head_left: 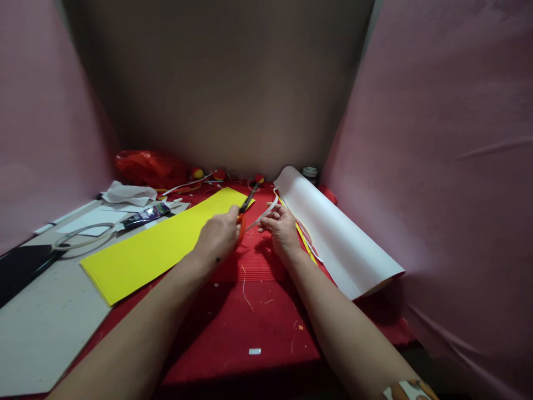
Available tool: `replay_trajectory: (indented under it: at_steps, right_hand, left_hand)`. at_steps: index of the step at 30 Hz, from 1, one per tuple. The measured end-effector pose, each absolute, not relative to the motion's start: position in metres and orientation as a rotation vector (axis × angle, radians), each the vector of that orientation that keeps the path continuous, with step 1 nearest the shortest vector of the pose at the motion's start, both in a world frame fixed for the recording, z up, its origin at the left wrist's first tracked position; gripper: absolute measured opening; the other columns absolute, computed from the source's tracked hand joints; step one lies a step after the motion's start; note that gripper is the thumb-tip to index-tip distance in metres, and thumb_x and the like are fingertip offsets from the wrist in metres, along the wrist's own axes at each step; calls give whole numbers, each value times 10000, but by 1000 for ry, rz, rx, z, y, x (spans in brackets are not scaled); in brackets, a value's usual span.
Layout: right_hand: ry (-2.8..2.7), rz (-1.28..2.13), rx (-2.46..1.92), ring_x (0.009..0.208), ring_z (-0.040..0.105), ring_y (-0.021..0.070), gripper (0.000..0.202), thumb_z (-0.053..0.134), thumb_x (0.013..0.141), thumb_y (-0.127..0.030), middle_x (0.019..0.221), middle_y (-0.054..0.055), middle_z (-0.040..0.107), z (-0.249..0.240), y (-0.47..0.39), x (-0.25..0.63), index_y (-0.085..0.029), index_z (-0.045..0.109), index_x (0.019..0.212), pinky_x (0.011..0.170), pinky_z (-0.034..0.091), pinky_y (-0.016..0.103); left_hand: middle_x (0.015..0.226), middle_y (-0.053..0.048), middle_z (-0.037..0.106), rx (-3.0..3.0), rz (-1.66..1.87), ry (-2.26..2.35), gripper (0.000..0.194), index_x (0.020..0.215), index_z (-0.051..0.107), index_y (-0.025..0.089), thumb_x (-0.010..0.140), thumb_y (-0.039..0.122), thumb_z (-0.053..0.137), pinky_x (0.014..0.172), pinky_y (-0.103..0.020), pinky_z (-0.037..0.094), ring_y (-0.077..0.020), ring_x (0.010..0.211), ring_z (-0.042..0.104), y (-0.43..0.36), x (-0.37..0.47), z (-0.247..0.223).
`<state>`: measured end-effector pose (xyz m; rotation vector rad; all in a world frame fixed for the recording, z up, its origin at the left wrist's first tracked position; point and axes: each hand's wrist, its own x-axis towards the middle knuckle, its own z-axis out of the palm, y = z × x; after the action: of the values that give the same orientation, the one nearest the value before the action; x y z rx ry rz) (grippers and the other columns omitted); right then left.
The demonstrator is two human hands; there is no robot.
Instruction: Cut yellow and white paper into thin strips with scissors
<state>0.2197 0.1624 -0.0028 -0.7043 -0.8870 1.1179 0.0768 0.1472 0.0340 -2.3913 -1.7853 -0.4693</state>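
Note:
My left hand (218,234) is closed round the orange handles of a pair of scissors (249,198), whose dark blades point up and away. Between the thumb and fingers of my right hand (283,228) is a thin white strip (272,204), curling upward with its other end reaching toward the scissors. Below both hands lies a red corrugated sheet (260,266). A yellow corrugated sheet (166,244) is beside my left hand. Right of my right hand rests a rolled white sheet (333,233), with several coloured strips (306,238) along its near side.
A grey board (45,344) at left carries a dark tube (145,215), a coiled pale strip (83,236) and white paper (129,194). A red plastic bag (152,168) and small red-yellow balls (197,173) line the back. Pink cloth walls (449,166) enclose both sides.

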Motion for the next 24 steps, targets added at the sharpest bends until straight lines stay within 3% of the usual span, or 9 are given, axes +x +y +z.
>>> replay_trajectory:
  at_steps: [3,8,11,14,18,24]
  right_hand:
    - [-875,1124,-703,456,573,95,397,599,537,-82,559,-89,554,-1,162,220,-165,481,907,392,474,185]
    - [-871,1207,-653,468,587,111,429,640,531,-89,558,-74,568,-3,162,219,-160,484,923,410,490,206]
    - [-875,1248,-624,473,586,112,416,638,529,-80,562,-64,580,-4,161,217,-156,493,911,423,491,211]
    - [-886,1271,-623,472,580,104,403,629,535,-74,584,-57,591,-2,160,217,-156,514,913,411,477,201]
    - [-851,1205,-625,462,579,98,313,634,559,-110,575,-56,574,3,163,226,-146,544,857,394,460,188]
    - [-752,1106,-669,434,572,97,239,625,547,-106,544,-55,564,9,168,238,-146,511,753,376,449,182]
  left_hand:
    - [713,-121,614,-2239,-635,-1945,293,1002,527,152,823,307,353,543,-296,373,-252,665,595,154,68,38]
    - [541,6,530,-2820,-1481,-2214,330,984,540,157,690,303,569,436,-213,342,-108,432,475,157,74,40]
    - [463,50,474,-2997,-1663,-2328,370,920,559,134,582,256,648,381,-191,282,-65,359,372,153,83,40]
    - [489,43,514,-3000,-1579,-2343,345,865,583,128,537,219,646,398,-194,291,-60,379,378,154,85,37]
    - [486,47,491,-2936,-1210,-2238,353,876,632,149,535,243,638,445,-207,300,-80,442,394,165,75,31]
    - [551,13,539,-2761,-811,-2070,327,909,658,184,607,273,568,502,-222,313,-111,511,442,168,67,31]
